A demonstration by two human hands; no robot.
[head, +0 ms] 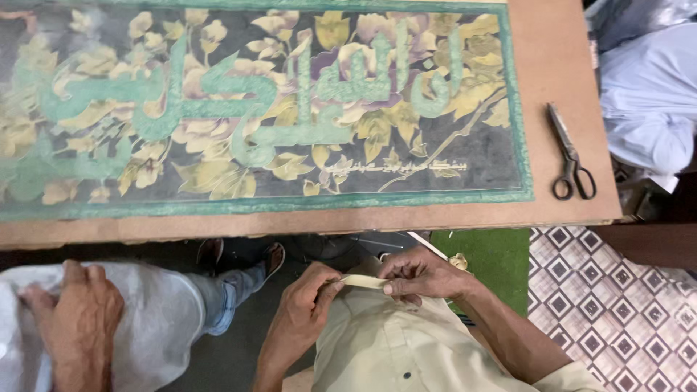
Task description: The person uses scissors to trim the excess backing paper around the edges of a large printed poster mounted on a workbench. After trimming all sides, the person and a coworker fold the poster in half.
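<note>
Head view: left hand and right hand both pinched on small pale strip, held between them just above person's cream shirt, below board edge. Step in hand, by my judgement: pulling or peeling strip; next move calls for firm pinch, slow even pull. Count: 1 strip, 1 green floral panel on 1 brown board, 1 pair of scissors at board's right. 1 co-worker's hand rests on knee, left.

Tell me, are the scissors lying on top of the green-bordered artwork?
No, the scissors lie on the bare brown board, to the right of the artwork, clear of its green border.
</note>
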